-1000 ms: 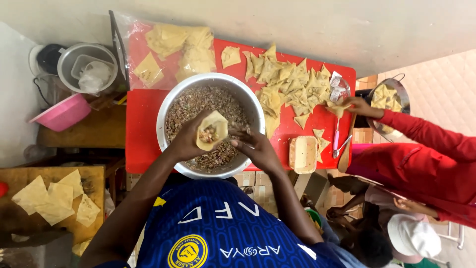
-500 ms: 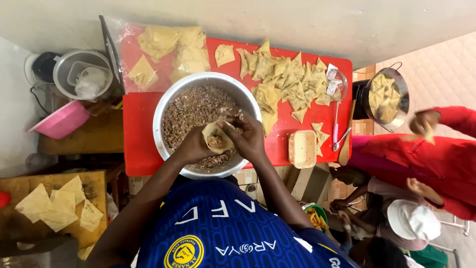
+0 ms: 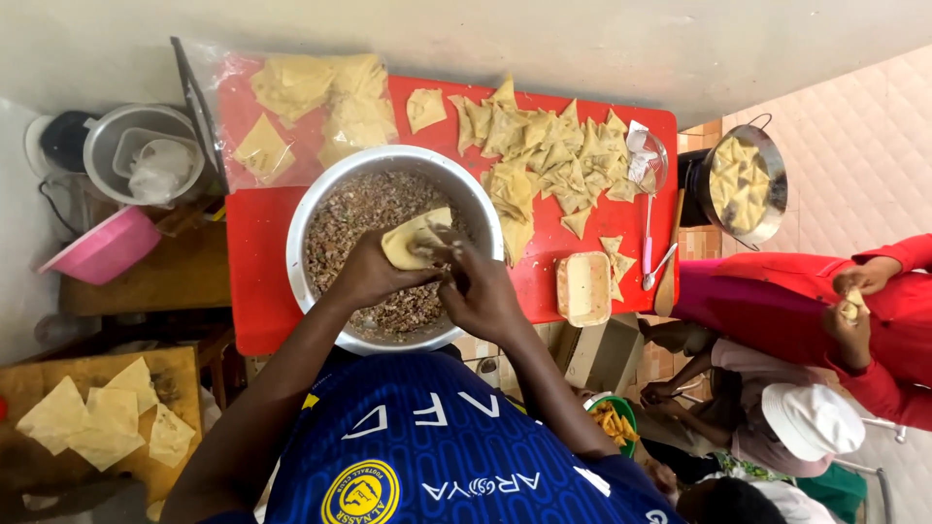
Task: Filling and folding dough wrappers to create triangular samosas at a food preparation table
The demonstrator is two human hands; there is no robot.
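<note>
Overhead view. Your left hand [image 3: 367, 275] is curled under a pale pastry cone [image 3: 413, 241], fingers closed around its lower part so the open mouth faces up. Your right hand [image 3: 481, 291] is closed against the cone's right edge, fingertips pinched at the rim; whether they hold filling you cannot tell from here, as the fingers hide it. Both hands and the cone hover over the large metal bowl [image 3: 309, 228] of brown minced filling [image 3: 354, 209], which stands on the red table [image 3: 254, 243]. To the bowl's right, a heap of folded triangular pastries [image 3: 544, 155] lies on the table; a plastic bag of flat pastry sheets [image 3: 311, 97] lies behind the bowl. At far right, another person's hands [image 3: 854, 291], in red sleeves, are closed on a small pastry, near a metal pot [image 3: 767, 160] holding more triangles.
</note>
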